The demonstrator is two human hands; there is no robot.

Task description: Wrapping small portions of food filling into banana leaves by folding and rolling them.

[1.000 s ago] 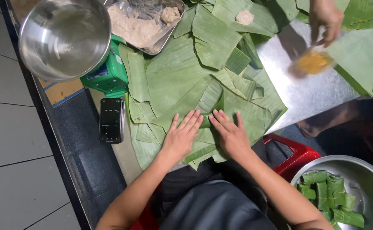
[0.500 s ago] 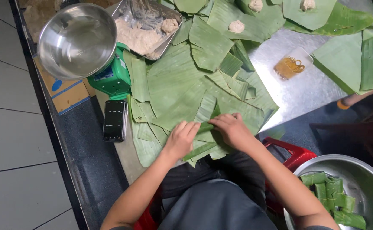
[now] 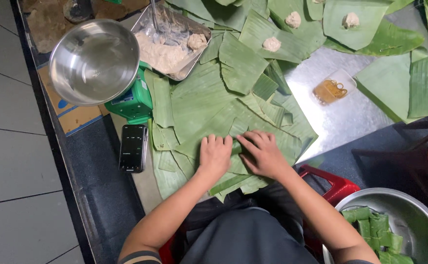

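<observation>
My left hand (image 3: 215, 155) and my right hand (image 3: 261, 153) lie side by side on a pile of green banana leaves (image 3: 209, 98) near the front edge of a steel table (image 3: 351, 117). Both press on a folded piece of leaf (image 3: 237, 145) between them, fingers curled over it. What the fold holds is hidden. Farther back, single leaves carry small lumps of pale dough (image 3: 271, 44).
A metal tray of pale dough (image 3: 167, 46) and a steel bowl (image 3: 94, 61) on a green scale (image 3: 133, 102) stand at the back left. A black phone (image 3: 133, 147) lies left of the leaves. A small dish of rubber bands (image 3: 333, 88) sits right. A steel basin of wrapped leaf parcels (image 3: 395, 230) is lower right, beside a red stool (image 3: 334, 183).
My hands have drawn together and closed over the leaf fold, from lying flat and apart. Another person's hand at the back right has gone from view.
</observation>
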